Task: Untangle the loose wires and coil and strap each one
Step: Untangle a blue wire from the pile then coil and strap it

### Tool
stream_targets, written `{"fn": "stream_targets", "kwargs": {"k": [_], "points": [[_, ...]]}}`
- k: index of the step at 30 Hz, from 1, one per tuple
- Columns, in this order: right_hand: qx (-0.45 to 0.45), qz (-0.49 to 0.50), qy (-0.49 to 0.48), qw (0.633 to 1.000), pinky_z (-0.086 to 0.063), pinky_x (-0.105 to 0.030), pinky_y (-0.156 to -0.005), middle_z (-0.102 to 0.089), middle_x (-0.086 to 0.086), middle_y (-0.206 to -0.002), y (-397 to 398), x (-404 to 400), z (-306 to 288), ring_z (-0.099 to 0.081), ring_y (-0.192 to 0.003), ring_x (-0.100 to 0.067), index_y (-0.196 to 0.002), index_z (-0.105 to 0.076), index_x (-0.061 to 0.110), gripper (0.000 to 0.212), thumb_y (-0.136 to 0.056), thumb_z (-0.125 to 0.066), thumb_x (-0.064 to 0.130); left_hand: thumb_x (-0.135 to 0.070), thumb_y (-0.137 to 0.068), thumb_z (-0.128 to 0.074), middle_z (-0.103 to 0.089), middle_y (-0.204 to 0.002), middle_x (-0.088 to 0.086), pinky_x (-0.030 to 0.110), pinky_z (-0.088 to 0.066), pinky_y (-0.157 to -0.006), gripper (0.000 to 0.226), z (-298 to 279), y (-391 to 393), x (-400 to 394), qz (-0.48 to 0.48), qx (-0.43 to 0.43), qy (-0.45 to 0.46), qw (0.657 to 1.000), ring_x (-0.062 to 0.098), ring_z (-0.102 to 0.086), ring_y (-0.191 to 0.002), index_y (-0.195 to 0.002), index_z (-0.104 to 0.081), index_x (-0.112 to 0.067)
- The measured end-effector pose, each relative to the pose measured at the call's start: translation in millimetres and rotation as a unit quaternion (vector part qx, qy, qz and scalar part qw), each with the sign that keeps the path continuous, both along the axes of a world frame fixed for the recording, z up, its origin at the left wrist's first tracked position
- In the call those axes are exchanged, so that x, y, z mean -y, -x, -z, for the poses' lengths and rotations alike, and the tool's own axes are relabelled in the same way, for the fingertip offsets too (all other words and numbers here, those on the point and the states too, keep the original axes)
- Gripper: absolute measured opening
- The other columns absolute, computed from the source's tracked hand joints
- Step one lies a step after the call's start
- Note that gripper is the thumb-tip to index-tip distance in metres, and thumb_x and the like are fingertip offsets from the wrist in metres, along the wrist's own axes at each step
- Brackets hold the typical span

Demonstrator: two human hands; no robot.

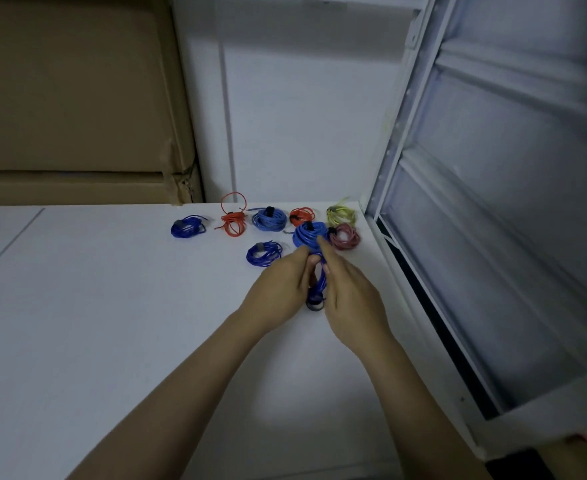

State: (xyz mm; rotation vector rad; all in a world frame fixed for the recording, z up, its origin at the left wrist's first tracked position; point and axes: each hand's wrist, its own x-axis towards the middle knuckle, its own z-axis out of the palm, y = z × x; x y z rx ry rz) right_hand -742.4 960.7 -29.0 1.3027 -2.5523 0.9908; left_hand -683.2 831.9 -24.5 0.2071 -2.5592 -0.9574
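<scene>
Between my left hand [281, 287] and my right hand [349, 299] I hold a dark blue wire coil [318, 289] upright above the white table [112, 323]; both hands grip it from the sides. A black strap [315, 304] sits at the coil's lower end. Behind my hands lie several strapped coils: a blue one [308, 235], a light blue one [269, 219], a dark blue one [263, 253], another dark blue one [188, 226], a red one [301, 215], a yellow one [341, 214] and a dark red one [344, 236]. A loosely bundled red wire [232, 219] lies among them.
Cardboard boxes [77, 98] stand behind the table at the left. A white metal panel [492, 220] leans along the table's right edge. The white wall [302, 98] is at the back.
</scene>
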Motion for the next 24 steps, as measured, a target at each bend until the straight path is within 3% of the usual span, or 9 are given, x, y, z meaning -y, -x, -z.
{"fn": "stream_targets", "kwargs": {"k": [2,5,9,12,14,17,20,22,24], "points": [[0.082,-0.022,0.035,0.996,-0.044,-0.025,-0.096,-0.051,-0.003,-0.137,0.0,-1.3,6.4,-0.048,-0.12,-0.01,-0.15,-0.023,0.024,0.051,-0.101,-0.037,0.021,-0.026,-0.104,-0.032,-0.059,-0.075,0.002,0.036,-0.045,-0.064,0.022,2.0,1.6,0.5,0.006,0.009,0.004,1.0,0.019,-0.055,-0.066,-0.091,-0.046,-0.016],[0.192,-0.033,0.08,0.978,-0.027,0.004,-0.09,-0.044,0.011,-0.136,-2.1,6.6,10.1,-0.036,-0.117,0.011,-0.148,-0.026,0.023,0.047,-0.102,-0.031,0.032,-0.027,-0.104,-0.032,-0.059,-0.076,0.009,0.037,-0.043,-0.063,0.024,0.1,4.1,-1.4,0.009,0.005,-0.022,1.0,0.022,-0.055,-0.067,-0.091,-0.047,-0.013],[0.166,0.039,0.166,0.971,-0.041,-0.002,-0.074,-0.059,0.01,-0.103,3.8,11.7,5.4,-0.057,-0.091,-0.002,-0.126,-0.053,0.02,0.029,-0.103,-0.034,0.019,-0.03,-0.104,-0.032,-0.056,-0.077,0.008,0.034,-0.041,-0.064,0.033,-7.7,9.8,-6.6,0.022,-0.006,-0.072,0.997,0.016,-0.05,-0.067,-0.094,-0.052,-0.006],[0.205,0.056,0.209,0.955,-0.047,-0.021,-0.071,-0.061,0.002,-0.085,12.9,8.0,-0.2,-0.059,-0.079,-0.013,-0.102,-0.06,0.018,0.023,-0.102,-0.038,0.011,-0.028,-0.104,-0.035,-0.053,-0.083,0.012,0.044,-0.052,-0.071,0.032,-15.2,14.5,-5.4,0.053,0.01,-0.136,0.989,0.02,-0.052,-0.072,-0.095,-0.052,-0.002],[0.227,0.06,0.234,0.943,-0.045,-0.023,-0.068,-0.058,0.005,-0.076,14.7,7.2,-3.9,-0.054,-0.07,-0.008,-0.094,-0.06,0.022,0.025,-0.102,-0.038,0.012,-0.027,-0.103,-0.037,-0.054,-0.091,0.017,0.049,-0.056,-0.074,0.031,-20.2,17.6,-5.0,0.071,0.027,-0.195,0.978,0.023,-0.059,-0.077,-0.1,-0.053,-0.001],[0.212,0.084,0.269,0.936,-0.041,-0.014,-0.066,-0.054,0.015,-0.07,12.6,12.3,-5.7,-0.05,-0.065,0.005,-0.1,-0.062,0.022,0.027,-0.103,-0.037,0.015,-0.03,-0.103,-0.036,-0.054,-0.081,0.007,0.044,-0.051,-0.073,0.031,-21.5,22.7,-3.7,0.054,0.032,-0.115,0.991,0.02,-0.055,-0.072,-0.092,-0.052,-0.005],[0.169,0.087,0.231,0.954,-0.044,-0.022,-0.072,-0.049,0.019,-0.075,12.6,14.1,-7.5,-0.05,-0.072,0.004,-0.112,-0.061,0.01,0.029,-0.104,-0.034,0.017,-0.035,-0.103,-0.035,-0.057,-0.08,0.005,0.038,-0.042,-0.071,0.036,-21.4,24.5,-0.4,0.035,0.045,-0.014,0.998,0.021,-0.054,-0.076,-0.093,-0.056,-0.006],[0.142,0.075,0.187,0.969,-0.05,-0.03,-0.076,-0.051,0.016,-0.084,14.7,12.3,-6.0,-0.05,-0.077,-0.007,-0.118,-0.058,0.007,0.03,-0.103,-0.034,0.018,-0.036,-0.102,-0.036,-0.055,-0.072,0.003,0.036,-0.041,-0.067,0.039,-19.5,24.0,1.9,0.036,0.067,-0.001,0.997,0.019,-0.053,-0.07,-0.09,-0.056,-0.005],[0.078,0.067,0.158,0.982,-0.042,-0.014,-0.075,-0.056,0.006,-0.09,16.3,8.2,-3.8,-0.052,-0.079,-0.013,-0.115,-0.06,0.002,0.027,-0.102,-0.038,0.012,-0.037,-0.102,-0.038,-0.055,-0.065,-0.002,0.03,-0.043,-0.063,0.041,-17.2,21.1,3.6,0.058,0.105,-0.064,0.991,0.012,-0.052,-0.062,-0.087,-0.057,-0.004]]}}
